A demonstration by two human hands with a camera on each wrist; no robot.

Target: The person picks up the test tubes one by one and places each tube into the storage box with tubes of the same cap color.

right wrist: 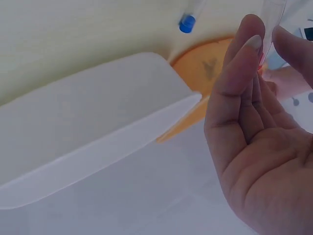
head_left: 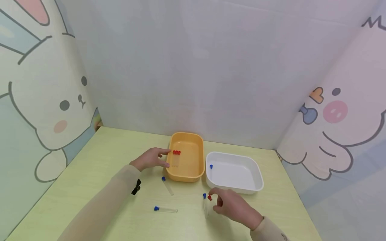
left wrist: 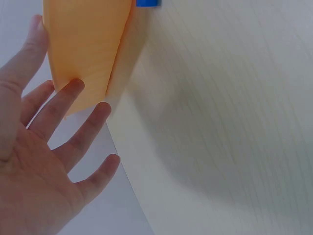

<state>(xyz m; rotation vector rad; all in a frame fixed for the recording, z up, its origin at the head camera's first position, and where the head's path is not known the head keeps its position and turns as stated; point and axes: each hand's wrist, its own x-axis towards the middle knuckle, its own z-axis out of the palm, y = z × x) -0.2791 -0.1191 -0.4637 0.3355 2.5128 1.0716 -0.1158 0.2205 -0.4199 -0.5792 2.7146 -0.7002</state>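
Right hand (head_left: 233, 205) found pinching a red-capped tube (head_left: 209, 197) between thumb and finger at the near side of the table (head_left: 135, 217), just right of a blue-capped tube (head_left: 205, 206); whether the held tube touches the table cannot be told. Left hand (head_left: 152, 158) found with fingers spread, grasping nothing, at the left rim of the orange tray (head_left: 191, 160), where three red-capped tubes (head_left: 176, 152) lie side by side. The white tray (head_left: 238, 170) stands just beyond the right hand. Assessed: sound handling calls for a light, steady pinch on the clear barrel (right wrist: 273, 15), clearance from the neighbouring tube and the white tray's near rim, and only gentle left-hand contact, lest the tray shift.
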